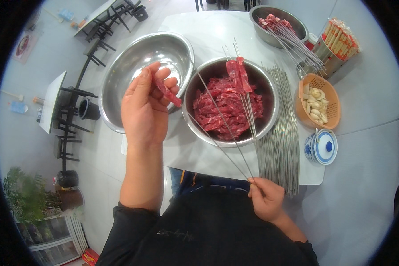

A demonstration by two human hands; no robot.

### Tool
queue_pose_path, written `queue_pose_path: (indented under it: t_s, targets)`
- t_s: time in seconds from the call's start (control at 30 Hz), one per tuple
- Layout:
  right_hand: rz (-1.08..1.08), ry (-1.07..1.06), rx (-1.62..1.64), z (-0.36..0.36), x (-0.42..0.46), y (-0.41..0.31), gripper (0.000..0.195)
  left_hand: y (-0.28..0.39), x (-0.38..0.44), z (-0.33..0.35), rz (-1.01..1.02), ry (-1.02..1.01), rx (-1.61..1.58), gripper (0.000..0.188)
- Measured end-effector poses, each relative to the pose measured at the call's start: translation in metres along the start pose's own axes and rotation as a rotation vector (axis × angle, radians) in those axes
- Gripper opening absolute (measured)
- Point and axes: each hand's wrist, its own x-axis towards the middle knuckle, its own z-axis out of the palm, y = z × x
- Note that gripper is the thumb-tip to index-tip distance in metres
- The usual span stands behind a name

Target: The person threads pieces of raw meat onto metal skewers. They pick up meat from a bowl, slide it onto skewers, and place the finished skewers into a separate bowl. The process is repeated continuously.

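Observation:
My left hand [149, 96] pinches a strip of raw red meat [166, 90] between thumb and fingers, above the rim of a wide steel bowl. Low at the right, my right hand [267, 199] grips the near ends of two thin metal skewers [221, 114]. These show no meat and slant up and left across a second steel bowl [188, 128]. Many cut meat strips [221, 106] fill that bowl. Several skewers threaded with meat [238, 75] lie across it, their bare shafts reaching over the near rim.
The wide steel bowl [114, 63] stands at left on the white table [216, 23]. Right of the meat lie a bundle of skewers [279, 143], a garlic basket [334, 103] and a lidded porcelain jar [321, 148]. Behind are a bowl of skewered meat [262, 38] and a chopstick holder [329, 56].

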Motion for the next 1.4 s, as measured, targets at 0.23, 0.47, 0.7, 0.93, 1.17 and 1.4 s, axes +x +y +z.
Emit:
queue_pose_path:
  t_s: [0.23,0.47,0.7,0.93,1.17,1.4]
  targets:
    - [-0.005,0.011,0.008,0.001,0.000,0.000,0.018,-0.005,-0.003,0.002,-0.012,-0.020,-0.044,0.026]
    - [-0.004,0.012,0.004,0.001,0.000,-0.001,0.018,-0.007,-0.009,0.004,-0.012,-0.058,-0.050,0.026]
    - [0.001,0.013,0.012,0.001,-0.001,-0.001,0.017,-0.011,-0.011,0.005,-0.052,-0.051,-0.056,0.026]
    - [0.001,0.023,0.009,0.002,0.000,-0.002,0.016,-0.012,-0.007,0.002,-0.076,-0.064,-0.203,0.023]
    - [-0.006,0.007,-0.004,0.001,0.001,0.001,0.017,-0.011,-0.007,0.002,-0.059,-0.041,-0.226,0.023]
    - [-0.037,0.031,0.006,0.003,-0.001,0.003,0.017,-0.013,-0.010,0.005,-0.025,-0.047,-0.153,0.024]
